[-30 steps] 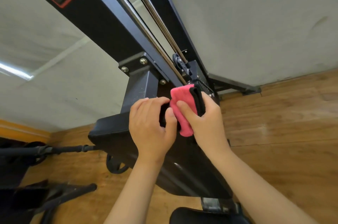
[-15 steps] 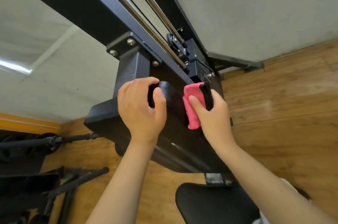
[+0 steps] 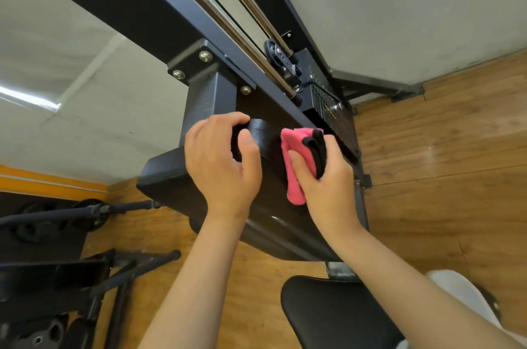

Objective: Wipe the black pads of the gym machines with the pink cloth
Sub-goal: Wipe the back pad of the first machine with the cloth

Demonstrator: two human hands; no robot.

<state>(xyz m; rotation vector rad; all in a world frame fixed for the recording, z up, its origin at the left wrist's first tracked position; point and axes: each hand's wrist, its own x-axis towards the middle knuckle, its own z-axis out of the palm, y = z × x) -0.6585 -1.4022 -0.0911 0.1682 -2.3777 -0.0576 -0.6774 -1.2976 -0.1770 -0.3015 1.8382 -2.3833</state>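
Left hand [image 3: 219, 169] on pad [image 3: 168, 177] top edge, cloth [image 3: 293, 189] under right hand [image 3: 328, 186] just beside, seat [image 3: 336, 317] nearer, frame [image 3: 171, 15] behind

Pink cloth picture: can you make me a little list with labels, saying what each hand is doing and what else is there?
place: gym machine on a wooden floor
left hand: grips the top edge of the black pad
right hand: holds the pink cloth against the pad
cloth: folded, pink with a black edge
below: another black seat pad

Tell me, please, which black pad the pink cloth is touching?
The upper pad: the left hand grips it, the right hand holds the pink cloth against it. The seat pad has none.
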